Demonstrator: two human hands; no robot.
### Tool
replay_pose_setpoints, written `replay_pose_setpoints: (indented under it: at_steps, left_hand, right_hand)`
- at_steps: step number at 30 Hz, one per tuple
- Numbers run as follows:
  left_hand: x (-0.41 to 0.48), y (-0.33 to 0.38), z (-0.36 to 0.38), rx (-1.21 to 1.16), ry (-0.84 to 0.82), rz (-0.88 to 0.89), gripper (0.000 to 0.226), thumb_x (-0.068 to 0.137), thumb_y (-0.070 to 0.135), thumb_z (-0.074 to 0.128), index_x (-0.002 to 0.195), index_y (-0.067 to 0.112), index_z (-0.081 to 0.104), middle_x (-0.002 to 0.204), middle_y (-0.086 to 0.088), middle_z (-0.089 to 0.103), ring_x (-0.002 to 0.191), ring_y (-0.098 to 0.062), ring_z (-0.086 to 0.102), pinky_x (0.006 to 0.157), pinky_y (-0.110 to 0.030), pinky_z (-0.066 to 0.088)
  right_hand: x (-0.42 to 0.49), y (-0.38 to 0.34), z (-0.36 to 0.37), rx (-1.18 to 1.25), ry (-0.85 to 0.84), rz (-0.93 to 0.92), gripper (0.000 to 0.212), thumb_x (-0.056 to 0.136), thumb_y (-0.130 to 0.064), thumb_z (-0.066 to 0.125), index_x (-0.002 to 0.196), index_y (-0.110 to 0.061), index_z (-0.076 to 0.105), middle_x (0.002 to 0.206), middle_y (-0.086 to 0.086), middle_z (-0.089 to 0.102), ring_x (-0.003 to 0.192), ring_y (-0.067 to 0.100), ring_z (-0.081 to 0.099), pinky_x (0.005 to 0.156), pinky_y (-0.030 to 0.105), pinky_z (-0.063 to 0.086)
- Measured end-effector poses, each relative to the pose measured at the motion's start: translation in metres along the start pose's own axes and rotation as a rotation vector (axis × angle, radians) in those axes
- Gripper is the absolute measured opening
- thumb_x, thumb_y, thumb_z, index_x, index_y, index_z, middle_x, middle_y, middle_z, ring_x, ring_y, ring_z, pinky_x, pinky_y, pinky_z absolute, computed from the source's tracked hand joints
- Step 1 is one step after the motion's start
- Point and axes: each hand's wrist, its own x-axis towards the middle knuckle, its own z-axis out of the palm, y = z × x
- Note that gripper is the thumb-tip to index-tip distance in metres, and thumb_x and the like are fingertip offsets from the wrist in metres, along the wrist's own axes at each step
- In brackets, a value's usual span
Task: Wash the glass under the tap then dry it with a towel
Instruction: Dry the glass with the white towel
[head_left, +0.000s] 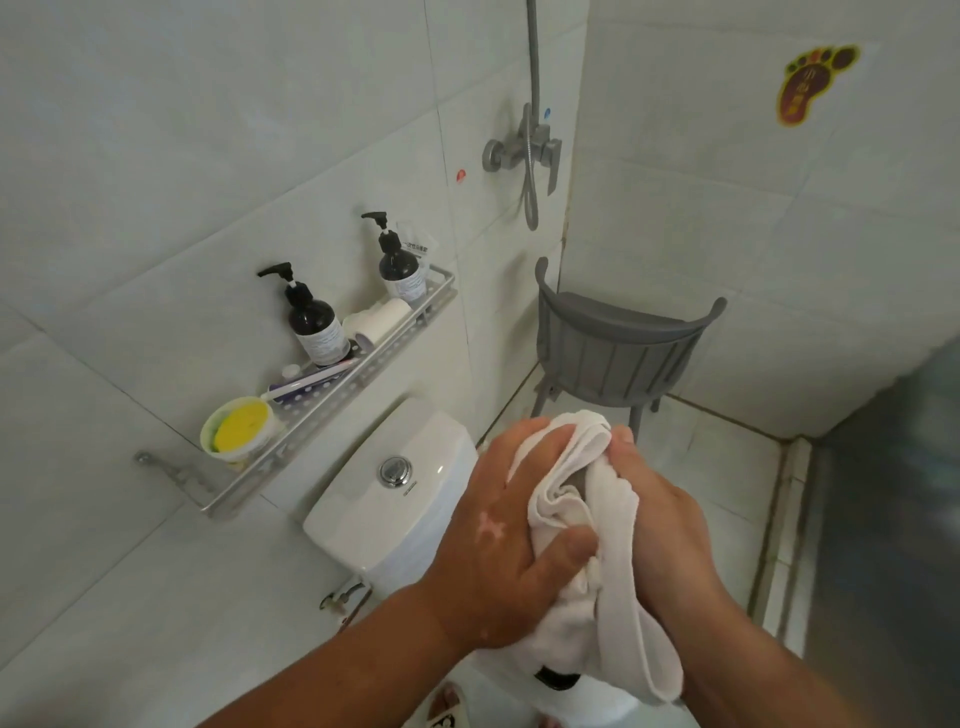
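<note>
Two hands, left hand (498, 525) and right hand (657, 525), clutch one white towel (587, 499); two pump bottles (314, 322) behind.

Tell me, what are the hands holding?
Both hands, left hand and right hand, grip a white towel bunched between them. Any glass inside is hidden.

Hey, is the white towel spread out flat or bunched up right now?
Bunched up: the towel is crumpled between the left hand and right hand.

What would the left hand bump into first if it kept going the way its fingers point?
The white towel: the left hand already wraps it, fingers pointing up-right. Beyond that, probably the grey chair, though depth is hard to judge.
</note>
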Motion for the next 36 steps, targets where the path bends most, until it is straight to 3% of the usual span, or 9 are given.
replay_pose_setpoints:
  at_steps: [4,8,12,17,22,25,27,32,36]
  left_hand:
    - [0.006,0.008,0.004,0.018,0.130,0.000,0.066,0.099,0.066,0.035,0.138,0.015,0.053,0.130,-0.005,0.057,0.122,-0.023,0.058,0.101,-0.040,0.050]
    - [0.009,0.010,0.001,0.038,0.198,0.002,0.055,0.100,0.065,0.033,0.125,0.020,0.054,0.116,-0.001,0.058,0.108,-0.017,0.060,0.091,-0.030,0.052]
    - [0.012,0.008,-0.001,0.092,0.204,-0.120,0.046,0.099,0.066,0.036,0.117,0.028,0.056,0.105,0.006,0.062,0.096,-0.009,0.062,0.083,-0.022,0.054]
    - [0.027,0.004,-0.011,0.187,0.224,-0.117,0.037,0.098,0.047,0.044,0.101,0.018,0.068,0.088,0.005,0.069,0.079,-0.011,0.065,0.074,-0.020,0.056]
    - [0.031,0.000,-0.012,0.105,0.236,-0.145,0.040,0.098,0.047,0.045,0.113,0.016,0.066,0.098,0.006,0.071,0.087,-0.009,0.069,0.078,-0.021,0.059]
    - [0.024,0.009,-0.008,-0.085,0.080,-0.418,0.050,0.097,0.058,0.043,0.143,0.038,0.042,0.128,0.014,0.061,0.115,-0.002,0.061,0.094,-0.011,0.049]
    - [0.019,0.015,-0.005,-0.278,-0.053,-0.631,0.046,0.101,0.055,0.047,0.144,0.052,0.030,0.130,0.021,0.058,0.117,0.000,0.060,0.098,-0.014,0.049]
    - [0.014,0.011,0.000,-0.458,-0.053,-0.783,0.065,0.092,0.056,0.064,0.147,0.055,0.030,0.130,0.017,0.063,0.117,-0.008,0.065,0.105,-0.035,0.055]
    - [0.017,0.000,-0.005,-0.487,0.002,-0.807,0.081,0.068,0.069,0.072,0.141,0.053,0.041,0.130,0.014,0.067,0.118,-0.013,0.068,0.102,-0.041,0.058]
  right_hand:
    - [-0.003,0.006,-0.002,-0.097,-0.024,-0.102,0.033,0.098,-0.050,0.053,0.081,-0.029,0.072,0.070,-0.012,0.077,0.067,0.004,0.073,0.071,0.027,0.053]
    - [-0.008,0.011,-0.003,-0.140,-0.096,-0.172,0.025,0.101,-0.041,0.047,0.086,-0.037,0.066,0.066,-0.034,0.070,0.064,-0.017,0.066,0.060,0.008,0.051]
    - [-0.007,0.016,-0.001,-0.188,-0.145,-0.251,0.034,0.089,-0.054,0.043,0.103,-0.038,0.069,0.089,-0.025,0.077,0.083,-0.009,0.070,0.074,0.010,0.054]
    - [-0.003,0.024,-0.003,-0.222,-0.222,-0.362,0.037,0.088,-0.059,0.058,0.112,-0.033,0.069,0.104,-0.016,0.077,0.098,0.004,0.072,0.078,0.013,0.054]
    - [0.006,0.030,-0.008,-0.252,-0.266,-0.475,0.053,0.077,-0.055,0.056,0.119,-0.023,0.067,0.108,-0.010,0.076,0.099,0.009,0.072,0.078,0.016,0.055]
    - [0.012,0.035,-0.012,-0.342,-0.162,-0.542,0.037,0.077,-0.054,0.056,0.107,-0.034,0.066,0.099,-0.015,0.074,0.090,0.008,0.071,0.072,0.016,0.055]
    - [0.016,0.040,-0.018,-0.424,-0.126,-0.565,0.026,0.079,-0.054,0.055,0.098,-0.039,0.063,0.093,-0.017,0.072,0.085,0.009,0.069,0.068,0.018,0.055]
    - [0.018,0.053,-0.019,-0.477,-0.123,-0.569,0.018,0.081,-0.055,0.053,0.092,-0.048,0.065,0.093,-0.022,0.072,0.087,0.006,0.070,0.071,0.017,0.055]
    - [0.022,0.041,-0.021,-0.405,-0.332,-0.431,0.027,0.081,-0.056,0.060,0.093,-0.036,0.072,0.087,0.001,0.075,0.076,0.018,0.072,0.065,0.026,0.057]
